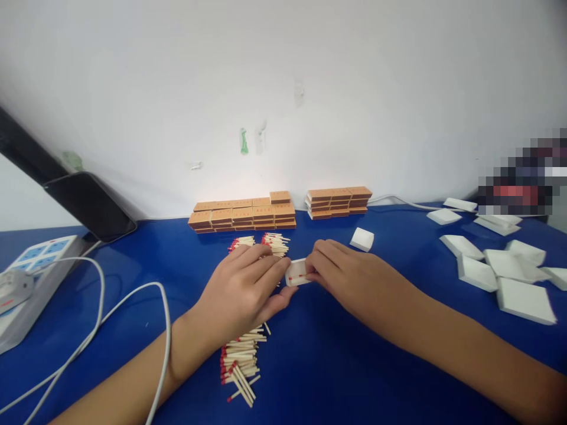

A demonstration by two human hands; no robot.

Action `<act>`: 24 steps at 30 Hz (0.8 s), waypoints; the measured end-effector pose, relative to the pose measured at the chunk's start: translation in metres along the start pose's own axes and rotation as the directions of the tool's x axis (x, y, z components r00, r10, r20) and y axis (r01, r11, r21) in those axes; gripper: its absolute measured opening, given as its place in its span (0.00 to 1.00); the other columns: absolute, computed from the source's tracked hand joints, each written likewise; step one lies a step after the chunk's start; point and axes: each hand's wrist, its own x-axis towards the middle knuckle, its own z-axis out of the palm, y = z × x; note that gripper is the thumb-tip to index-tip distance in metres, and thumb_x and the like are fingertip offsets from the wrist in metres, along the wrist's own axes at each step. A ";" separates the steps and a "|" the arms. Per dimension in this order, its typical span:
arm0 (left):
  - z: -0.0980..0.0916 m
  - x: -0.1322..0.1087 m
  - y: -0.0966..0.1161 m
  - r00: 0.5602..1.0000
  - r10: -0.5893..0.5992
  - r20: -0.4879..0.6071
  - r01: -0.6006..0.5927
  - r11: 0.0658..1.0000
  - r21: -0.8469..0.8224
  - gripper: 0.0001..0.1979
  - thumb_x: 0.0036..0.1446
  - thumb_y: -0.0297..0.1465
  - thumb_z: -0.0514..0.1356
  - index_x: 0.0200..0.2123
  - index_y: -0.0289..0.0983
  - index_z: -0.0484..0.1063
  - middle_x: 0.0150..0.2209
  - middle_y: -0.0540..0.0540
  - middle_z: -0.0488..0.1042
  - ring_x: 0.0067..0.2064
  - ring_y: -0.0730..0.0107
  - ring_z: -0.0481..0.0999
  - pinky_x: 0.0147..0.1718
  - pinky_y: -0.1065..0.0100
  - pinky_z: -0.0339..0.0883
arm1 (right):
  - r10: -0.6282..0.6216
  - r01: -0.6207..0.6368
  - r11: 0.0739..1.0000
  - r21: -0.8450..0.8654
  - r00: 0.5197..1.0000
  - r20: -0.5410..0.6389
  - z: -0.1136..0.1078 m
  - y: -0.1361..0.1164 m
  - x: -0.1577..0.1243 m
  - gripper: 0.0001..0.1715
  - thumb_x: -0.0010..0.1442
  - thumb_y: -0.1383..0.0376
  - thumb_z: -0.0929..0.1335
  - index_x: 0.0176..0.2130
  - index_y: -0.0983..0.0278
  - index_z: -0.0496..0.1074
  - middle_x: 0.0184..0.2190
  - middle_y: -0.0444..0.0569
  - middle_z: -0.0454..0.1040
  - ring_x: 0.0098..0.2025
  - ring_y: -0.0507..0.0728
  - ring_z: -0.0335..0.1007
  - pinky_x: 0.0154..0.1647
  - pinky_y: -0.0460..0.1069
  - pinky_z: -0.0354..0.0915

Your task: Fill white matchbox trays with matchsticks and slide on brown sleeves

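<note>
A small white matchbox tray (296,268) is held over the blue table between my two hands. Its left end sits between the fingers and thumb of my left hand (245,283). The closed fingers of my right hand (334,262) grip its right end and hide that part. A few red-tipped matches (297,276) show inside the tray. Beyond and partly under my left hand are bunches of loose matches (275,243), heads to the left. Nearer to me, another pile of matches (241,360) lies below my left wrist.
Stacked matchboxes (241,215) and a second stack (339,202) line the wall. A single white tray (362,239) lies past my right hand; several more trays (505,265) are scattered right. At left are a power strip (39,265), a leaning phone (91,206) and a white cable (166,319) crossing my left forearm.
</note>
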 end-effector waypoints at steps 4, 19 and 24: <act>0.001 -0.001 0.000 1.000 -0.007 -0.008 0.007 1.000 -0.027 0.15 0.67 0.33 0.64 0.55 0.35 0.74 0.43 0.40 0.84 0.45 0.54 0.82 0.43 0.55 0.79 | 0.011 -0.010 0.999 0.041 1.000 -0.013 -0.002 -0.001 0.000 0.14 0.74 0.70 0.61 0.38 0.62 0.71 0.36 0.51 0.74 0.36 0.58 0.70 0.31 0.53 0.64; 0.001 -0.003 -0.012 0.997 -0.070 -0.043 0.070 0.997 -0.009 0.16 0.66 0.34 0.66 0.54 0.33 0.75 0.41 0.40 0.83 0.45 0.54 0.81 0.44 0.54 0.78 | 0.236 -0.151 0.857 0.493 0.965 -0.115 -0.009 0.002 0.003 0.10 0.75 0.65 0.63 0.44 0.61 0.73 0.39 0.50 0.75 0.38 0.56 0.73 0.38 0.51 0.67; -0.002 -0.004 -0.032 0.962 -0.245 -0.117 0.260 0.956 0.137 0.14 0.67 0.38 0.64 0.48 0.34 0.80 0.40 0.38 0.84 0.41 0.54 0.81 0.41 0.54 0.77 | 0.420 -0.361 0.727 0.583 0.907 0.039 -0.004 -0.008 0.011 0.08 0.71 0.62 0.68 0.38 0.59 0.75 0.33 0.46 0.74 0.30 0.54 0.68 0.32 0.50 0.64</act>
